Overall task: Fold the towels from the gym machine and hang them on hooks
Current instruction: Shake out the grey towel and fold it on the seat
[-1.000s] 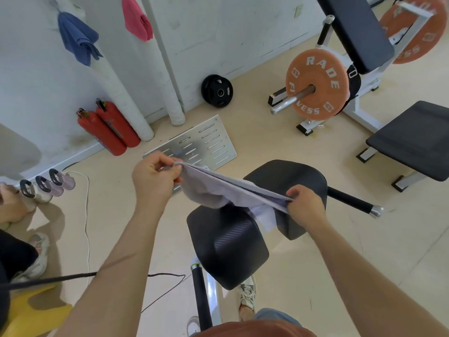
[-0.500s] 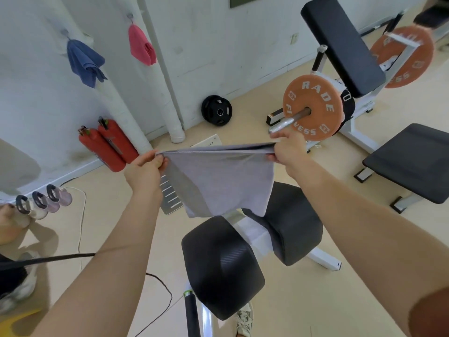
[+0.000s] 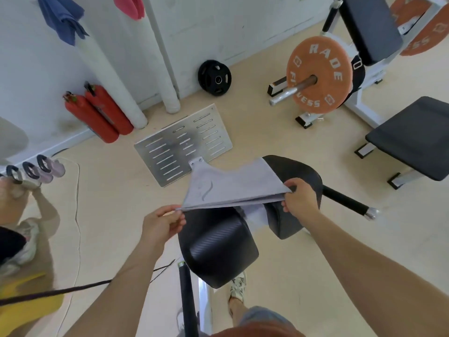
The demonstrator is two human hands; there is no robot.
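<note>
Towel (image 3: 233,188) stretches crosswise above the machine pads (image 3: 216,242); I pinch its near corners, left hand (image 3: 161,223) and right hand (image 3: 301,199) closed.

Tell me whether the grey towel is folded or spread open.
Folded: the grey towel shows stacked layers along its near edge, pinched between left hand and right hand.

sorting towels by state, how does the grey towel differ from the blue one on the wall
The grey towel is stretched nearly flat between the left hand and right hand, over the machine's black pads; the blue towel hangs bunched on the wall, untouched. Grey is pale, blue is dark. Both are cloth towels.
</note>
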